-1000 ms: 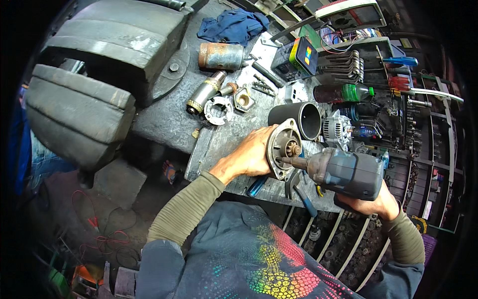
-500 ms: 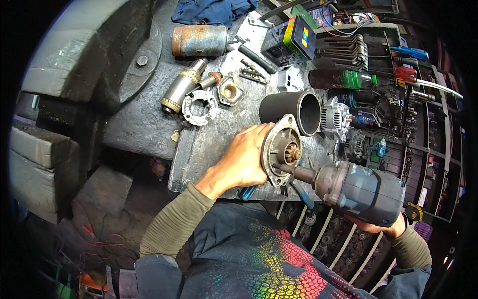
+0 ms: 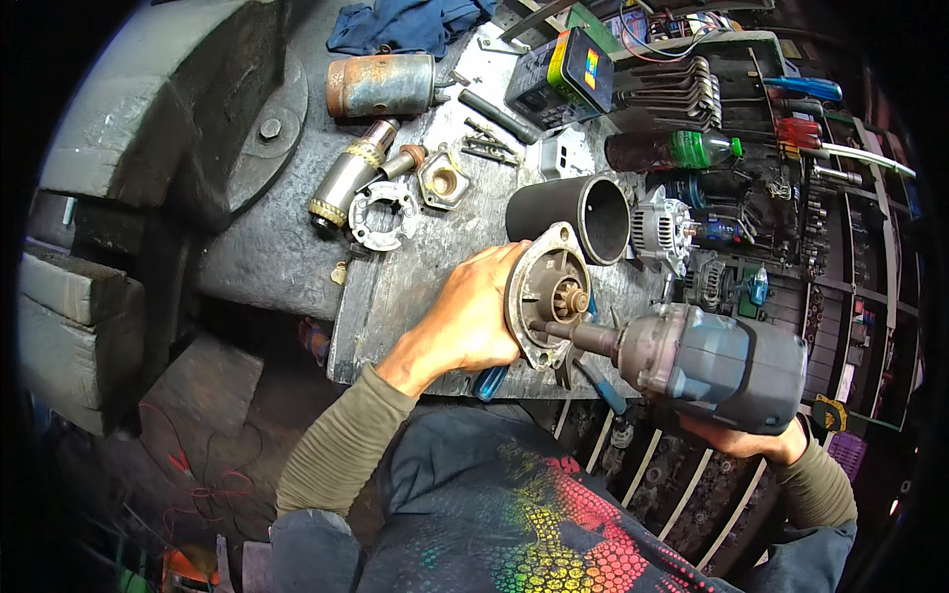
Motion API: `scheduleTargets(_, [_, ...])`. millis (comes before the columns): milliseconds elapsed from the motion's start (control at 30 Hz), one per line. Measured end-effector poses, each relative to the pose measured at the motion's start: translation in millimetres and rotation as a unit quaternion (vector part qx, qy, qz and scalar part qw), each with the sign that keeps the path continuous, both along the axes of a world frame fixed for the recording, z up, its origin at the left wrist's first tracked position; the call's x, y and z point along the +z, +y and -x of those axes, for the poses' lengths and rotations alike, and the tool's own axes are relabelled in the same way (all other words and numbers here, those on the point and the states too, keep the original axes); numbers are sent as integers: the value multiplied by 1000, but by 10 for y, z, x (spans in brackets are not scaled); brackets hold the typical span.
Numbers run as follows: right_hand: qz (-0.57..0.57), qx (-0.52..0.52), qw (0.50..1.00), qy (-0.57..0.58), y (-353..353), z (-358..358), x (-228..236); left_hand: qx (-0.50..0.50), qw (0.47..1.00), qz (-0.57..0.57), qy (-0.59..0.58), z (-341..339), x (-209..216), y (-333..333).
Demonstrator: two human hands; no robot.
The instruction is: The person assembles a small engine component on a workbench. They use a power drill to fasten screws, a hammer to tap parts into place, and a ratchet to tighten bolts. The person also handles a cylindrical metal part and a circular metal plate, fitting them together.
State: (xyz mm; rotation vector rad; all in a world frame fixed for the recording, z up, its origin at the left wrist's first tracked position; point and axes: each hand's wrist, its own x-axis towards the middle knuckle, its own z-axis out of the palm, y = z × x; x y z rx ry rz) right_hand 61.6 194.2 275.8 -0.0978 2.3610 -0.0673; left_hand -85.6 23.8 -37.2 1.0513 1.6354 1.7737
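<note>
My left hand [image 3: 473, 318] grips a grey metal starter housing [image 3: 547, 294] by its rim, holding it on edge on the steel bench [image 3: 287, 247] with its small gear facing me. My right hand [image 3: 746, 437] holds a grey power impact wrench [image 3: 712, 366] from below. The wrench's socket presses against the lower flange of the housing. A black steel cylinder [image 3: 578, 212] lies just behind the housing.
On the bench lie a rusty motor body [image 3: 381, 86], an armature [image 3: 346, 178], a brush ring [image 3: 381, 212], a small end cap [image 3: 442, 183], bolts, a blue cloth [image 3: 405, 25], a black meter box [image 3: 563, 74], an alternator [image 3: 662, 227] and a green-capped bottle [image 3: 672, 151]. Screwdrivers lie at right.
The view has shifted so the bench sits higher and nearer. Both hands keep their hold, and the wrench stays on the housing, now lower on its flange.
</note>
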Motion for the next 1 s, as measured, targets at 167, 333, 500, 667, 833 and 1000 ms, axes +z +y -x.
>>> scheduleTargets(167, [22, -93, 994, 60, -41, 11, -81, 3, 1000, -3, -6, -11, -18, 11])
scheduleTargets(333, [39, -124, 988, 84, -120, 55, -182, 24, 999, -27, 15, 37, 201, -107])
scheduleTargets(500, [78, -62, 981, 166, -94, 60, -304, 152, 987, 45, 39, -86, 673, -629])
scheduleTargets(667, [116, -83, 974, 175, -15, -44, -375, 201, 960, 66, 181, -398, 846, -450])
scheduleTargets(833, [150, -92, 958, 226, 218, -315, -391, 266, 938, 14, 224, -429, 763, -346])
scheduleTargets(1000, [294, -198, 870, 343, 716, -893, -389, 287, 934, 64, 202, -505, 798, -348])
